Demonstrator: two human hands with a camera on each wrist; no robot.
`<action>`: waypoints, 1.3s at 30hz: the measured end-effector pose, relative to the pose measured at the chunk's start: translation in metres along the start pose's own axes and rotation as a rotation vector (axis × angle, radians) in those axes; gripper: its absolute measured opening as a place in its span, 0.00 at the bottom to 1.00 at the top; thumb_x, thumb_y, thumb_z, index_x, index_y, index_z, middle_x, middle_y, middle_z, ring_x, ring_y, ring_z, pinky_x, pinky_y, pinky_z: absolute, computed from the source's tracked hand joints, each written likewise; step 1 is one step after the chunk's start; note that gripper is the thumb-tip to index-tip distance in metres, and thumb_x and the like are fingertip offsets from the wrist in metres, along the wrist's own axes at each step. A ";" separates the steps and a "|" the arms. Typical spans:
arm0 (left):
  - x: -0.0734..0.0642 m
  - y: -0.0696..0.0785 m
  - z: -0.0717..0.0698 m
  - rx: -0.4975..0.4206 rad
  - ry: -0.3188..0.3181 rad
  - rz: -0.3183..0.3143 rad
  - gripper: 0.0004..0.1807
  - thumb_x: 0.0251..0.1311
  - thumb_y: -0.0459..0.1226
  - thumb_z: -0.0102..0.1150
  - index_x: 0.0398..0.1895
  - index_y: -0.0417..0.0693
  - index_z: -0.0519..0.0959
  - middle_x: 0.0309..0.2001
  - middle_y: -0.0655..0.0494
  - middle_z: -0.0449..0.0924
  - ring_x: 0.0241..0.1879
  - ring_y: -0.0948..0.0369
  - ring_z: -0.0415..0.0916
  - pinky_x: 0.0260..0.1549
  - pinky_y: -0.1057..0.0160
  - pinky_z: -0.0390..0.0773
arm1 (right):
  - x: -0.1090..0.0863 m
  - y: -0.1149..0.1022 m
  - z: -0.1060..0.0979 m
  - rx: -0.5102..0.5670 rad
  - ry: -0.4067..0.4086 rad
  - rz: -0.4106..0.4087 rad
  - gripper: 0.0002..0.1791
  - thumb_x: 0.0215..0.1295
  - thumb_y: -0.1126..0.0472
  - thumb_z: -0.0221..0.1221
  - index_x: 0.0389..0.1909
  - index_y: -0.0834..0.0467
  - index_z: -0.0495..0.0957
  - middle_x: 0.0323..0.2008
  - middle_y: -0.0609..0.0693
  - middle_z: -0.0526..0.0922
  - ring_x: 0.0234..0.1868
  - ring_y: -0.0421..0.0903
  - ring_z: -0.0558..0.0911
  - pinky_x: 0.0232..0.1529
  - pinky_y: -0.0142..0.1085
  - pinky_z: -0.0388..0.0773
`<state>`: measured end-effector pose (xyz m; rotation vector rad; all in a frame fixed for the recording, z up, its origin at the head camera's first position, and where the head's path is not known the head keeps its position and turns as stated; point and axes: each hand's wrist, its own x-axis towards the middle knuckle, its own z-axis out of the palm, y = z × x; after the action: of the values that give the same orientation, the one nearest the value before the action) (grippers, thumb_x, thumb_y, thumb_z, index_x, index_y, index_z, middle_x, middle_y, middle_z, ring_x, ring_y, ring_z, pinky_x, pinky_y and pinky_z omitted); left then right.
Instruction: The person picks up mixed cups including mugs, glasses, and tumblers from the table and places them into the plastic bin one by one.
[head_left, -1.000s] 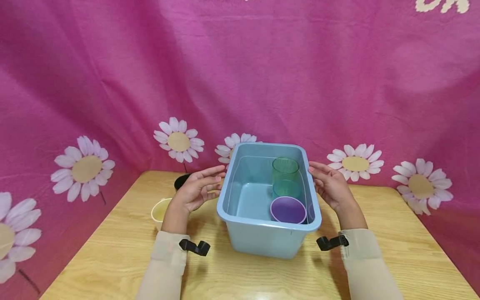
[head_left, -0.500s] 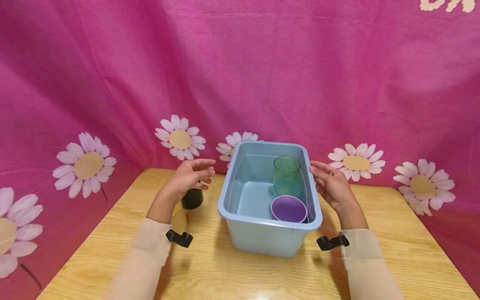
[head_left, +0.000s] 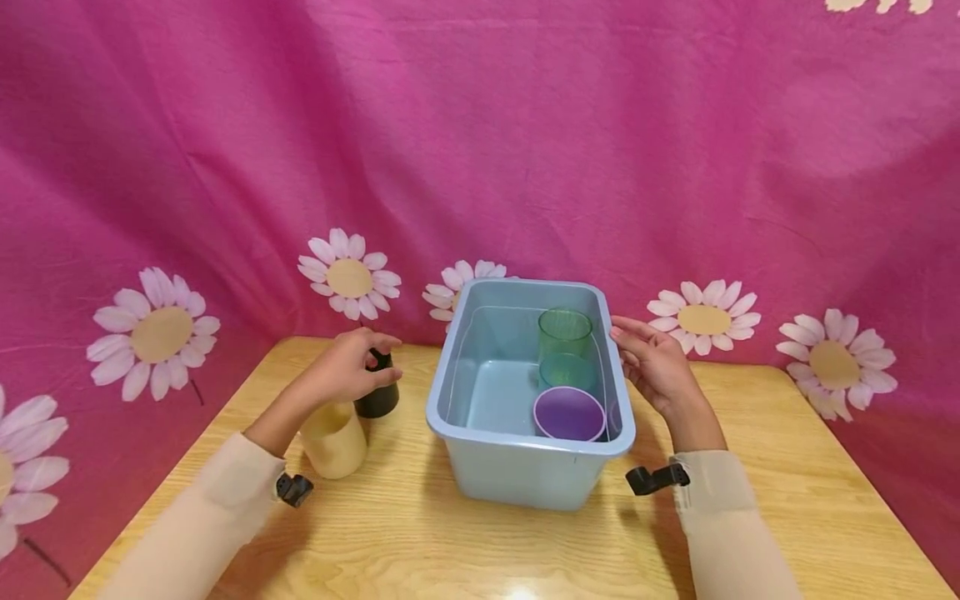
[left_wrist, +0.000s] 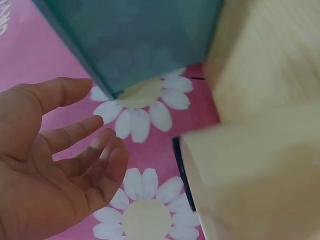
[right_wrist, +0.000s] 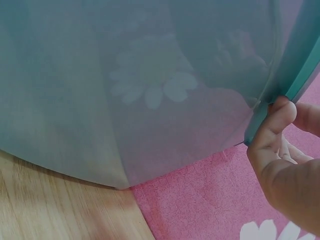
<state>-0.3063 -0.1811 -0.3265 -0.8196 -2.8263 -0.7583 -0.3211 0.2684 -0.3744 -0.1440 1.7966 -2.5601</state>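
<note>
My left hand (head_left: 352, 367) is at the black cup (head_left: 378, 402), thumb and fingers spread about its upper part; contact cannot be told. In the left wrist view, nothing lies between the fingers of that left hand (left_wrist: 60, 155). A pale yellow cup (head_left: 339, 446) stands under my left wrist, partly hidden. With the fingertips of my right hand (head_left: 660, 371) I hold the right rim of the light blue plastic basin (head_left: 525, 471). A green clear cup (head_left: 564, 323), a teal cup (head_left: 567, 367) and a purple cup (head_left: 568, 414) sit in a row along the basin's right side.
The wooden table (head_left: 420, 542) meets a pink curtain (head_left: 480, 150) with white flowers at the back and sides. Both wrists carry small black cameras, the left one (head_left: 294, 489) close to the yellow cup.
My left hand has moved left, from beside the basin's left rim to the black cup, bringing the yellow cup into fuller view. The right hand stays at the rim.
</note>
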 end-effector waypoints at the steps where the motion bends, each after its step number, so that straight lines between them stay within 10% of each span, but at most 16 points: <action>1: -0.001 -0.001 0.001 0.028 0.003 0.019 0.25 0.63 0.38 0.68 0.60 0.33 0.80 0.50 0.37 0.81 0.42 0.49 0.79 0.46 0.48 0.80 | 0.000 0.000 0.000 -0.004 0.006 -0.004 0.16 0.70 0.62 0.64 0.57 0.59 0.79 0.37 0.46 0.90 0.33 0.38 0.87 0.36 0.28 0.83; 22: -0.067 -0.043 -0.005 0.360 -0.113 0.181 0.41 0.53 0.58 0.74 0.67 0.47 0.78 0.59 0.46 0.75 0.57 0.48 0.71 0.53 0.43 0.77 | 0.000 0.000 0.002 -0.028 0.024 -0.002 0.15 0.71 0.62 0.64 0.56 0.58 0.79 0.31 0.44 0.88 0.25 0.35 0.79 0.28 0.25 0.78; 29: -0.071 -0.054 -0.006 0.370 -0.143 0.271 0.42 0.45 0.54 0.80 0.66 0.53 0.79 0.61 0.51 0.74 0.59 0.51 0.68 0.50 0.46 0.79 | -0.001 0.000 0.000 -0.007 0.025 -0.016 0.14 0.70 0.63 0.64 0.54 0.58 0.80 0.33 0.46 0.89 0.28 0.36 0.84 0.31 0.27 0.81; 39: -0.072 -0.063 -0.005 0.310 -0.193 0.242 0.40 0.44 0.45 0.83 0.65 0.55 0.80 0.61 0.50 0.73 0.57 0.50 0.67 0.52 0.44 0.75 | -0.002 0.000 0.001 -0.001 0.016 -0.007 0.16 0.70 0.63 0.64 0.56 0.60 0.79 0.35 0.46 0.89 0.31 0.37 0.86 0.34 0.27 0.83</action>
<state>-0.2790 -0.2638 -0.3659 -1.2023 -2.8240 -0.2107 -0.3193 0.2674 -0.3743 -0.1299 1.8056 -2.5729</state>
